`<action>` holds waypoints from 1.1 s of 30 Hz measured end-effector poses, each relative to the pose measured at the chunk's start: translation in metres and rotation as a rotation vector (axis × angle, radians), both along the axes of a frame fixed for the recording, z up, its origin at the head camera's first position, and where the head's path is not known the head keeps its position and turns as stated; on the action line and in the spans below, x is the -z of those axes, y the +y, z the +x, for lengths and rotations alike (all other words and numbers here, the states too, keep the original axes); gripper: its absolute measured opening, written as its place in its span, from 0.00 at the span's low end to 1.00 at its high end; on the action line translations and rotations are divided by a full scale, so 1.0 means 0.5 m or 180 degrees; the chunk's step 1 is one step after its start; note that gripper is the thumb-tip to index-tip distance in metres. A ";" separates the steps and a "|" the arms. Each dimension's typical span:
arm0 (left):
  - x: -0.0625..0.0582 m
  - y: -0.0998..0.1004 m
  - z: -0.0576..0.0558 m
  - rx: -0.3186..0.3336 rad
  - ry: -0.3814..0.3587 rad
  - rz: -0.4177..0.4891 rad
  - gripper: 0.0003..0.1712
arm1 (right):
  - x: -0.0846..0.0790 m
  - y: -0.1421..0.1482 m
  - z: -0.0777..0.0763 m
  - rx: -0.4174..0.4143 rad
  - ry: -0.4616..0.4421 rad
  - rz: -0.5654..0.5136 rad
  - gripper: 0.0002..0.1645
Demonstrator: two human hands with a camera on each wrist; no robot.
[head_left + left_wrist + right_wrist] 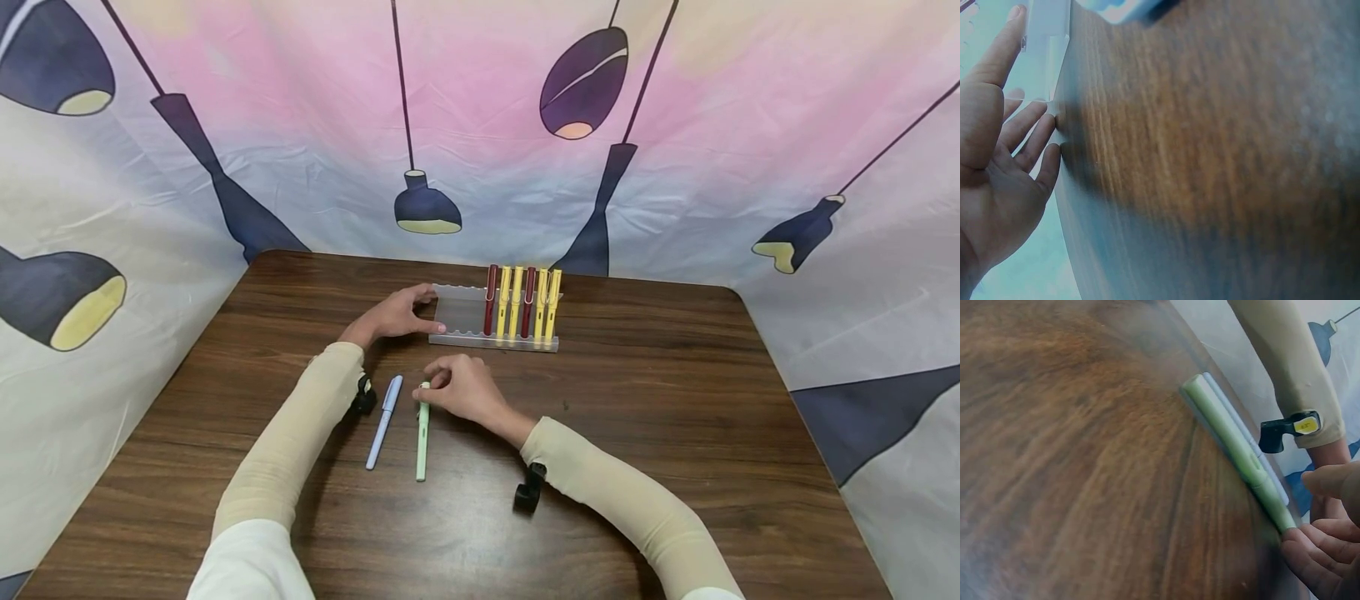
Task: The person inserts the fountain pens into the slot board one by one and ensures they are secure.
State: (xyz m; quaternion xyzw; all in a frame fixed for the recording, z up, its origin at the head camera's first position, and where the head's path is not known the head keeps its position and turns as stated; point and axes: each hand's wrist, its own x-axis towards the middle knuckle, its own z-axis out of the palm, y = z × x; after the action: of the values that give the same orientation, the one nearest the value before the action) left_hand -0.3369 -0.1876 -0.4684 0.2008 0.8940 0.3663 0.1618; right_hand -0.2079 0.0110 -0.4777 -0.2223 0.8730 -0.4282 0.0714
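Note:
My right hand (467,388) is at the capped end of a light green pen (422,446), fingers curled, thumb across the cap. The pen's barrel lies on the table pointing toward me. In the right wrist view its end meets the fingertips (1294,540); the exact hold is partly hidden. Left of it lies a light blue pen (384,422), untouched. My left hand (393,315) touches the left end of a clear pen rack (459,312), thumb along the front edge and fingers at the back. In the left wrist view these fingers look fairly straight.
Dark red pens (489,312) and several yellow pens (515,304) stand leaning in the rack's right part. The brown wooden table (660,400) ends at a patterned cloth (330,167) behind and at both sides.

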 end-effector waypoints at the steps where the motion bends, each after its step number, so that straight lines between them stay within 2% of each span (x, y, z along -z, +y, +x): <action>1: -0.001 0.000 0.001 -0.0002 -0.0004 0.0001 0.54 | 0.002 0.000 0.001 -0.0007 0.0002 -0.0006 0.23; 12: 0.000 -0.002 0.000 -0.0024 -0.0024 -0.0002 0.54 | 0.019 -0.007 0.001 -0.0034 0.0062 0.0070 0.24; 22: 0.004 -0.002 -0.001 -0.0010 -0.0024 -0.0008 0.54 | 0.024 -0.016 0.001 0.0024 0.0060 0.0291 0.25; 33: 0.004 -0.001 -0.002 -0.0033 -0.0027 -0.0033 0.54 | 0.027 -0.017 -0.004 0.0019 0.0136 0.0265 0.20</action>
State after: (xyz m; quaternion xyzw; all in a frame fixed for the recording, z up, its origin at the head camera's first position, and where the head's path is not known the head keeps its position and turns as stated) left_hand -0.3377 -0.1883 -0.4704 0.1938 0.8963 0.3634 0.1647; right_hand -0.2098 0.0026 -0.4915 -0.2257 0.8920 -0.3869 0.0606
